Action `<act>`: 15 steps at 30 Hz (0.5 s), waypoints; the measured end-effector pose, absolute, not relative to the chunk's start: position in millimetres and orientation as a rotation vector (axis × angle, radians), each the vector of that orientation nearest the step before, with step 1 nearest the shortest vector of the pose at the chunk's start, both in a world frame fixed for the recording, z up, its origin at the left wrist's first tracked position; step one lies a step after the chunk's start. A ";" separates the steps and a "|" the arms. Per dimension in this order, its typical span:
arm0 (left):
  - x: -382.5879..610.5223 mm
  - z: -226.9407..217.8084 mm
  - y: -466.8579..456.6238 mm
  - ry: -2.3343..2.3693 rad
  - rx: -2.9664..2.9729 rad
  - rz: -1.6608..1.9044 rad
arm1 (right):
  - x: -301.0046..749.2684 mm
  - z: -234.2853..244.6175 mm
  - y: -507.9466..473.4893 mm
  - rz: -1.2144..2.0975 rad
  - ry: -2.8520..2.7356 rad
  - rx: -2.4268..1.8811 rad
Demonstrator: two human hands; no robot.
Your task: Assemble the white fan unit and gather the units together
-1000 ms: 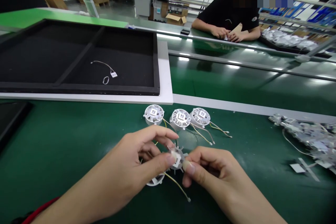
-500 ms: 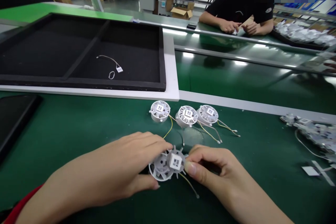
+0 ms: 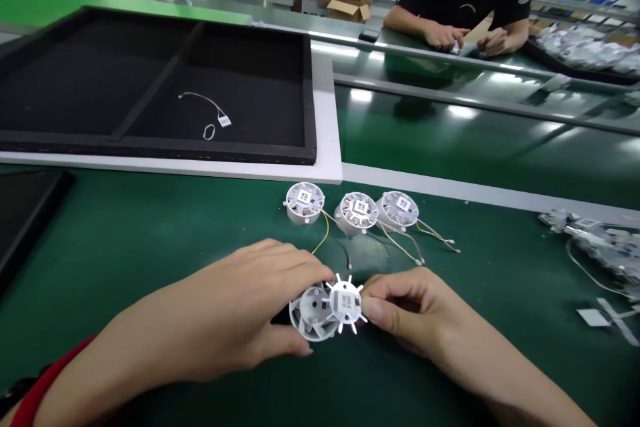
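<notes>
**Both hands on a small white fan part**

Nearest, the left hand grips a round white housing on the green tabletop. The right hand pinches a finned white piece touching the housing's rim. Just beyond stand three finished units in a row, wires trailing. Farther off – a black tray, then a co-worker's hands.
</notes>
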State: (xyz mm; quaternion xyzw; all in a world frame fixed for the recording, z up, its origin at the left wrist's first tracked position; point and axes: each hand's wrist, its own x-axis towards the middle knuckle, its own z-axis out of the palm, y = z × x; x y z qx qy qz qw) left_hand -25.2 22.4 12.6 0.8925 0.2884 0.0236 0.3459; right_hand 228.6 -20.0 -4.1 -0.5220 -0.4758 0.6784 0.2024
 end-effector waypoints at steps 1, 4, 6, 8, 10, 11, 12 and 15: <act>-25.2 12.3 22.9 0.746 2.324 0.066 | 229.2 -6.7 -19.3 1.908 -1.321 -1.458; -24.9 11.3 24.0 0.736 2.314 0.105 | 230.1 -11.2 -18.2 1.927 -1.324 -1.483; -25.3 10.6 23.9 0.736 2.300 0.120 | 231.4 -11.2 -17.7 1.914 -1.343 -1.495; -26.6 9.7 23.2 0.733 2.297 0.134 | 234.7 -9.6 -17.0 1.895 -1.367 -1.468; -28.4 8.9 21.8 0.750 2.307 0.156 | 239.9 -7.0 -16.9 1.835 -1.381 -1.403; -29.2 8.7 21.1 0.758 2.316 0.181 | 242.5 -5.4 -17.4 1.781 -1.376 -1.379; -29.6 8.9 20.6 0.765 2.322 0.216 | 244.5 -3.6 -18.4 1.718 -1.366 -1.366; -28.2 12.1 20.1 0.765 2.317 0.377 | 243.1 3.0 -23.8 1.603 -1.317 -1.394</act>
